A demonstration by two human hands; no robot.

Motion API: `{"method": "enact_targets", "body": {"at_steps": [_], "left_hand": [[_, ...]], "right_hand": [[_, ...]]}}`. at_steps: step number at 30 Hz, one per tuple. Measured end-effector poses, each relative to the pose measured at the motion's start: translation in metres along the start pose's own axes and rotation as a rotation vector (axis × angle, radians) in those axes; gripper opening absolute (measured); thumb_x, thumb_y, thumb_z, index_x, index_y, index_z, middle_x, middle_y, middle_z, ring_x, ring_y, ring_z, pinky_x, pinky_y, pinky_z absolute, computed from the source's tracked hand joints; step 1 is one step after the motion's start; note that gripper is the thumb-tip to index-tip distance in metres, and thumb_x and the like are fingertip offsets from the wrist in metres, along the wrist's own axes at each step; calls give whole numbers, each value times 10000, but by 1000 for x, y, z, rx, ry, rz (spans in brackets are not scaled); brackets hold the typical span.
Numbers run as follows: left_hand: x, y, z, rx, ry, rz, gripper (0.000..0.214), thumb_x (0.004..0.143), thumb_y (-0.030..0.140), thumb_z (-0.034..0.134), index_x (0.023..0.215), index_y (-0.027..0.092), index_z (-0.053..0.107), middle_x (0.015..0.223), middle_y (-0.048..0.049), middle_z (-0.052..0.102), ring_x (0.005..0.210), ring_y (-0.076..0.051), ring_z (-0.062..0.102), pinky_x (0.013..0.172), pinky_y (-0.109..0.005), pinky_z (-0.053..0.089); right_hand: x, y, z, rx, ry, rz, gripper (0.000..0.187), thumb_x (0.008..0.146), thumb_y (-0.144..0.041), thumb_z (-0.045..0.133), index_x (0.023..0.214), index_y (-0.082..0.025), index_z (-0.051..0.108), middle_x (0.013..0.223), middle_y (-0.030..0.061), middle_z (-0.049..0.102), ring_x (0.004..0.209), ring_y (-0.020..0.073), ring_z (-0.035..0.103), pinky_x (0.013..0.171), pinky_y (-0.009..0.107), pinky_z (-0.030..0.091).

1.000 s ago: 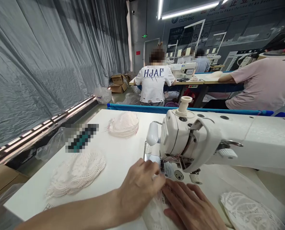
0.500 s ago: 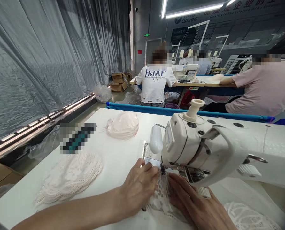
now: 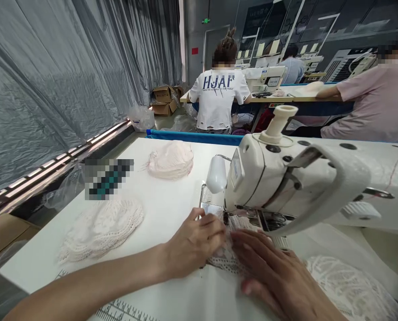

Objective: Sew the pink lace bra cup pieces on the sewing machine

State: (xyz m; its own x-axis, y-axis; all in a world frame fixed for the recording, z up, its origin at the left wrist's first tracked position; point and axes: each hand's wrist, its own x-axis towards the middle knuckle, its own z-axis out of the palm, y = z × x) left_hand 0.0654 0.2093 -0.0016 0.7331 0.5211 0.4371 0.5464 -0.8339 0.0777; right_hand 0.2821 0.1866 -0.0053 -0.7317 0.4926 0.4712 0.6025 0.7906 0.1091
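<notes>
White lace fabric [image 3: 227,261] with a row of small holes along its edge lies at the needle of the white sewing machine [image 3: 252,178]. My left hand [image 3: 195,243] is closed, its curled fingers pinching the fabric's left side just in front of the presser foot [image 3: 225,217]. On the right side my right hand [image 3: 272,267] rests flat on the lace, fingers stretched forward and thumb held apart. Part of the lace is hidden beneath both hands and the machine head.
Two fabric stacks, one lacy [image 3: 101,229] and one pale pink [image 3: 171,160], lie on the white table [image 3: 165,200] at left. More lace [image 3: 349,285] sits at right. A ruler scale [image 3: 122,310] marks the front edge. Co-workers sit ahead, one in a white shirt [image 3: 221,100].
The view has tilted downward. The lace lies flatter and wider at the needle, where it was a narrow gathered strip. My right thumb has come out from the hand.
</notes>
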Motion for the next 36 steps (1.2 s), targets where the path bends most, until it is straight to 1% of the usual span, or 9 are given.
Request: {"method": "enact_targets", "body": {"at_steps": [3, 6, 9, 12, 16, 20, 23, 26, 36], "left_hand": [[-9, 12, -4, -120, 8, 3, 218, 877, 370, 515, 906, 155, 536, 885, -10, 611, 839, -138, 537, 839, -366, 325], [-13, 21, -6, -73, -28, -13, 380, 821, 523, 535, 858, 144, 541, 838, -25, 589, 794, -157, 525, 795, -378, 337], [-13, 25, -6, -1, -37, 10, 115, 857, 241, 525, 788, 148, 535, 786, -9, 571, 754, -138, 500, 751, -348, 339], [-13, 25, -5, 5, 8, 21, 122, 824, 59, 458, 776, 146, 529, 784, -6, 577, 722, -122, 489, 723, -323, 346], [-11, 22, -3, -28, 65, -14, 156, 885, 94, 404, 774, 139, 505, 757, -8, 586, 705, -116, 504, 685, -300, 354], [-10, 22, 1, 18, 74, -28, 310, 883, 442, 483, 905, 135, 521, 692, 6, 559, 689, -136, 522, 687, -320, 363], [-11, 21, 4, 58, 80, -33, 106, 891, 196, 460, 940, 141, 536, 703, 6, 562, 684, -127, 513, 676, -311, 348], [-11, 21, 4, 62, 110, -29, 249, 796, -18, 377, 897, 125, 554, 661, 5, 539, 636, -116, 466, 657, -304, 340], [-13, 24, -8, 144, 42, 43, 133, 789, 12, 515, 767, 131, 570, 711, 0, 498, 704, -119, 451, 664, -291, 352]], "right_hand": [[-3, -7, -4, 96, 36, -20, 500, 869, -601, 413, 996, -169, 631, 1029, 99, 702, 918, 247, 628, 798, 393, 392], [-6, -14, 0, 203, 59, 87, 334, 939, -427, 414, 888, -183, 636, 969, 72, 704, 901, 223, 617, 818, 383, 359], [-7, -18, 2, 312, 50, 160, 222, 944, -239, 424, 844, -197, 618, 884, 37, 688, 834, 182, 607, 798, 354, 357], [-6, -20, 2, 311, 69, 164, 228, 919, -373, 470, 917, -197, 616, 882, 41, 683, 812, 189, 607, 771, 346, 363], [-5, -19, 1, 243, 33, 129, 229, 940, -333, 433, 939, -192, 613, 869, 41, 685, 788, 189, 611, 736, 338, 370], [-2, -16, 0, 195, 68, 150, 267, 931, -122, 328, 922, -177, 589, 773, 34, 681, 690, 156, 614, 694, 314, 389], [1, -17, -2, 166, 101, 145, 274, 925, -98, 315, 888, -169, 577, 706, 26, 676, 635, 151, 610, 682, 315, 391], [2, -19, -2, 155, 86, 159, 272, 930, -87, 322, 888, -172, 577, 735, 27, 683, 672, 156, 617, 711, 322, 383], [-11, -19, -1, 233, 7, 199, 412, 1005, -196, 221, 978, -239, 629, 935, -2, 707, 885, 146, 640, 905, 392, 267]]}}
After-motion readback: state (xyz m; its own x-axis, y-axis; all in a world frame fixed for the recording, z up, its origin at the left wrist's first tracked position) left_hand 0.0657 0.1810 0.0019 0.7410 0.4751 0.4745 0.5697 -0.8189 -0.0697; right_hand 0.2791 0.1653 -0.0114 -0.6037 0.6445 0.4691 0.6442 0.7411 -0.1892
